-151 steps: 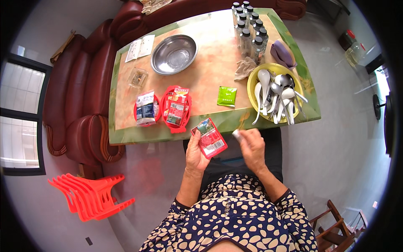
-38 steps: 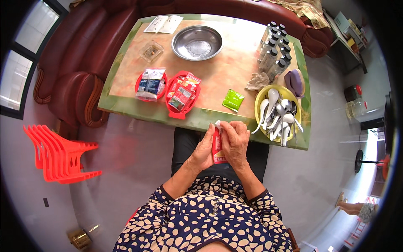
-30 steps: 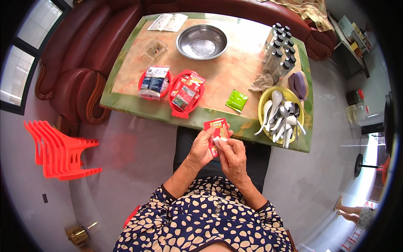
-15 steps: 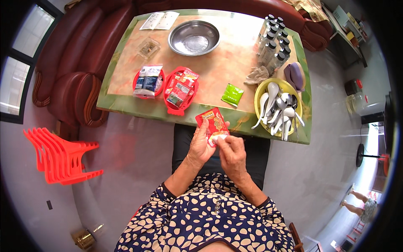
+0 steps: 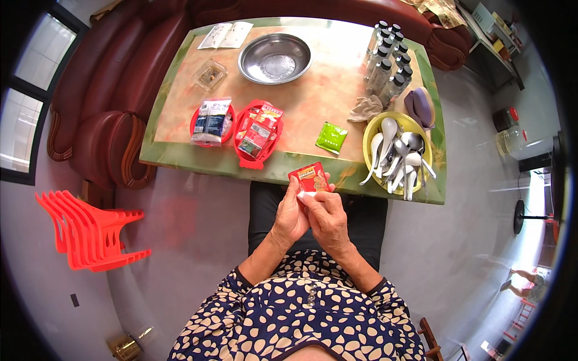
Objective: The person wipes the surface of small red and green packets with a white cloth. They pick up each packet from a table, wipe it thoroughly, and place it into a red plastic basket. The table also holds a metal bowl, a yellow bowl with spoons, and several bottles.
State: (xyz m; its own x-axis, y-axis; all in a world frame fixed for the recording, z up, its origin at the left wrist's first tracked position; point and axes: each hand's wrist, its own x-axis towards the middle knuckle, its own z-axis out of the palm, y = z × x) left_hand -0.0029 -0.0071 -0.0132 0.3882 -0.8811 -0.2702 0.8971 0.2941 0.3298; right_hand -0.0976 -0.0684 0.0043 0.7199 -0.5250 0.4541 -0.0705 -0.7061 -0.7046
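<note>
A red packet [image 5: 312,177] with gold print is held over my lap, just off the table's near edge. My left hand [image 5: 291,218] grips it from the left and below, thumb on its front. My right hand [image 5: 328,218] lies against the packet's lower part, fingers pinched on a small white wad [image 5: 306,195] that looks like tissue or cloth. On the table beyond lies a flat green packet [image 5: 331,138]. To its left, a red basket [image 5: 251,163] holds several red packets [image 5: 260,137], beside a second red basket [image 5: 206,144] with a blue-and-white package [image 5: 211,120].
On the table [image 5: 289,172] stand a steel basin [image 5: 275,58], a glass ashtray [image 5: 211,74], an open booklet [image 5: 225,35], several dark-capped bottles [image 5: 379,75], a crumpled cloth [image 5: 365,109] and a yellow bowl [image 5: 368,150] of spoons. Red stacked stools [image 5: 90,231] are left; a person [image 5: 530,286] is far right.
The packet looks shorter and more tilted now, and my right hand has shifted left and slightly up against it. My left hand still holds it. The view has shifted slightly.
</note>
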